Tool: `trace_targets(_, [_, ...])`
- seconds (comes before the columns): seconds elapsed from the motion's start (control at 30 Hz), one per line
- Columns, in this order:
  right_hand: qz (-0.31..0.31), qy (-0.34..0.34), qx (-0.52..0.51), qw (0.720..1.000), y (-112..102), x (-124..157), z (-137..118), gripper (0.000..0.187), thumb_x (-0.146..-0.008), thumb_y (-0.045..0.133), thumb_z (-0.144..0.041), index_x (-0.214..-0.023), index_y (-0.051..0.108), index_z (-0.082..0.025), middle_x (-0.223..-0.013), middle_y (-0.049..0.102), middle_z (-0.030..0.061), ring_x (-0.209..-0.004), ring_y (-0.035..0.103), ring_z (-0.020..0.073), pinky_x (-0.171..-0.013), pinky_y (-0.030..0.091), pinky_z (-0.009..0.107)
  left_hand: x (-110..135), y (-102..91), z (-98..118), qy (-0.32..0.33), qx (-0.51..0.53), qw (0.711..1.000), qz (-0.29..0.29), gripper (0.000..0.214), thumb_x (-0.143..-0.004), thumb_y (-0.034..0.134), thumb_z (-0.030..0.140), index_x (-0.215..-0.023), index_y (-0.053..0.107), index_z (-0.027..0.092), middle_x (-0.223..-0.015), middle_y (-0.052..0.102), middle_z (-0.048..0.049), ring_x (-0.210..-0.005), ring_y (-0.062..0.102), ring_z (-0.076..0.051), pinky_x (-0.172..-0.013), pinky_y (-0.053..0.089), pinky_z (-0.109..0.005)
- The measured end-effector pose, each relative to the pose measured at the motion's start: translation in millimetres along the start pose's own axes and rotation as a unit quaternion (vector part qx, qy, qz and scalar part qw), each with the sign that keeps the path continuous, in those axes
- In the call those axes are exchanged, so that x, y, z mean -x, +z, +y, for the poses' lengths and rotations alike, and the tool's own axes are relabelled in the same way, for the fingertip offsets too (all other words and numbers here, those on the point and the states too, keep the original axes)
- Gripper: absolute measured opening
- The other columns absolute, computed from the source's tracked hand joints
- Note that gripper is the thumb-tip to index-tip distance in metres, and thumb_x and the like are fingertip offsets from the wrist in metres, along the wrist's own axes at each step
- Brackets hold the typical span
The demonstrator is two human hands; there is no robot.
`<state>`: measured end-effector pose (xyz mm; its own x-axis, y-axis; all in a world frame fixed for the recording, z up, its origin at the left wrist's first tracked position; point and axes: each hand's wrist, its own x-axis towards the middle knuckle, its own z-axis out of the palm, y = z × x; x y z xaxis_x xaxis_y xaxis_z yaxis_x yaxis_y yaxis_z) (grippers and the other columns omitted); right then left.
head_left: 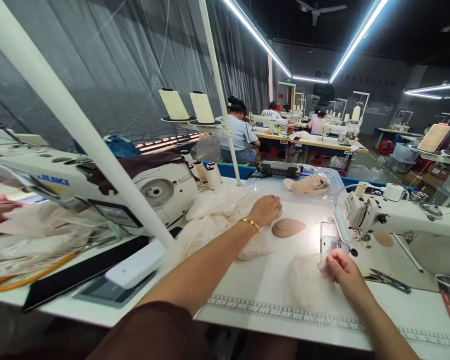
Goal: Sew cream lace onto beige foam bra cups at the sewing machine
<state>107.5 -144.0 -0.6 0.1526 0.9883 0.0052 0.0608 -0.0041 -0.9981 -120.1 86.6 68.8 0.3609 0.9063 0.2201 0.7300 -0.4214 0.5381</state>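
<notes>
Pinching sheer fabric (308, 282) with right fingers (338, 261), left fingers (273, 204) curled, grip unclear, white table (257, 280), grey workroom (382, 107)

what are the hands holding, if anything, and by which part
The right hand pinches the sheer white cloth by its edge. Whether the left hand holds anything cannot be told.

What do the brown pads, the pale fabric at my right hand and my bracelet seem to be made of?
Brown pads: perhaps moulded foam or cloth, judging by the smooth, matte surface. Pale fabric: probably thin mesh or lace; it looks filmy, dull and crumpled. Bracelet: likely gold-coloured metal, given its polished yellow shine.
</notes>
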Motion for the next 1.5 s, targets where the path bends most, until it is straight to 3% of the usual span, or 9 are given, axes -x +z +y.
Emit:
trace_targets(0.33, [-0.003, 0.028, -0.082, 0.996, 0, 1, -6, 0.065, -0.085, 0.057, -0.084, -0.093, 0.065, -0.02, -0.08, 0.072, 0.0058, -0.074, 0.068, 0.021, -0.067, 0.05, 0.031, 103, 8.4, 67, -0.034, 0.386, 0.903, -0.184, 0.024, -0.066, 0.065, 0.026, -0.088, 0.062, 0.016, -0.08, 0.065, -0.0024, -0.07, 0.06, -0.015, -0.06, 0.045, -0.024])
trace_targets(0.5, [0.004, -0.02, 0.01, 1.0, 5, 9, -14, 0.053, -0.08, 0.072, -0.073, -0.088, 0.063, -0.022, -0.076, 0.068, 0.0018, -0.074, 0.069, 0.0222, -0.067, 0.053, 0.032, 114, 28.1, 80, -0.028, 0.36, 0.911, -0.198, 0.029, -0.064, 0.067, 0.022, -0.092, 0.065, 0.018, -0.083, 0.063, -0.0009, -0.081, 0.061, -0.019, -0.071, 0.049, -0.029])
trace_targets(0.67, [-0.047, -0.048, 0.12, 0.991, 5, 22, -41, 0.027, -0.094, 0.063, -0.05, -0.092, 0.065, -0.022, -0.077, 0.066, 0.0001, -0.075, 0.068, 0.0198, -0.067, 0.05, 0.03, 104, 1.6, 90, 0.086, 0.308, 0.919, -0.232, 0.043, -0.08, 0.072, 0.035, -0.12, 0.066, 0.021, -0.127, 0.067, -0.0107, -0.121, 0.06, -0.029, -0.108, 0.046, -0.046])
trace_targets(0.83, [-0.178, -0.104, 0.236, 0.95, -1, 41, -90, 0.015, -0.097, 0.057, -0.025, -0.09, 0.07, -0.024, -0.085, 0.072, 0.0001, -0.077, 0.066, 0.018, -0.07, 0.049, 0.028, 107, -4.1, 105, 0.185, 0.342, 0.786, -0.481, 0.092, -0.067, 0.092, 0.041, -0.144, 0.045, 0.027, -0.137, 0.063, -0.0099, -0.135, 0.053, -0.032, -0.113, 0.04, -0.046])
trace_targets(0.97, [-0.21, -0.085, 0.265, 0.937, -11, 47, -116, 0.014, -0.098, 0.059, -0.027, -0.101, 0.073, -0.026, -0.09, 0.074, 0.0, -0.076, 0.069, 0.0181, -0.071, 0.051, 0.028, 110, 6.9, 96, 0.151, 0.412, 0.689, -0.576, 0.061, -0.069, 0.089, 0.047, -0.112, 0.053, 0.025, -0.098, 0.066, -0.0004, -0.096, 0.064, -0.022, -0.081, 0.05, -0.032])
trace_targets(1.13, [-0.114, -0.179, 0.385, 0.898, -15, 39, -120, 0.017, -0.101, 0.054, -0.024, -0.093, 0.069, -0.025, -0.078, 0.071, -0.0011, -0.071, 0.066, 0.017, -0.064, 0.047, 0.026, 110, -0.2, 82, 0.12, 0.341, 0.814, -0.455, 0.039, -0.077, 0.076, 0.049, -0.083, 0.05, 0.021, -0.076, 0.05, 0.0047, -0.065, 0.048, -0.012, -0.055, 0.035, -0.023])
trace_targets(1.27, [0.073, -0.397, 0.445, 0.8, 0, 27, -98, 0.02, -0.101, 0.049, -0.012, -0.101, 0.066, -0.022, -0.088, 0.075, 0.0042, -0.075, 0.068, 0.0177, -0.067, 0.049, 0.026, 107, -12.1, 81, 0.208, 0.201, 0.944, -0.157, 0.025, -0.084, 0.064, 0.03, -0.074, 0.043, 0.021, -0.068, 0.043, 0.0058, -0.063, 0.04, -0.012, -0.056, 0.03, -0.024])
trace_targets(1.4, [0.123, -0.462, 0.452, 0.753, 10, 9, -50, 0.027, -0.097, 0.05, -0.003, -0.11, 0.064, -0.022, -0.106, 0.075, 0.0061, -0.092, 0.069, 0.0183, -0.078, 0.052, 0.026, 107, -4.0, 65, 0.384, -0.057, 0.921, 0.029, 0.019, -0.088, 0.051, 0.005, -0.078, 0.05, 0.021, -0.071, 0.053, 0.0022, -0.065, 0.047, -0.016, -0.062, 0.034, -0.03])
trace_targets(1.5, [0.061, -0.413, 0.507, 0.754, 3, -4, -12, 0.03, -0.095, 0.044, -0.002, -0.099, 0.065, -0.022, -0.099, 0.073, 0.004, -0.081, 0.066, 0.0179, -0.066, 0.049, 0.026, 113, 11.4, 54, 0.446, -0.203, 0.872, 0.01, 0.014, -0.089, 0.059, 0.008, -0.083, 0.055, 0.02, -0.086, 0.063, -0.0036, -0.075, 0.054, -0.021, -0.068, 0.039, -0.035])
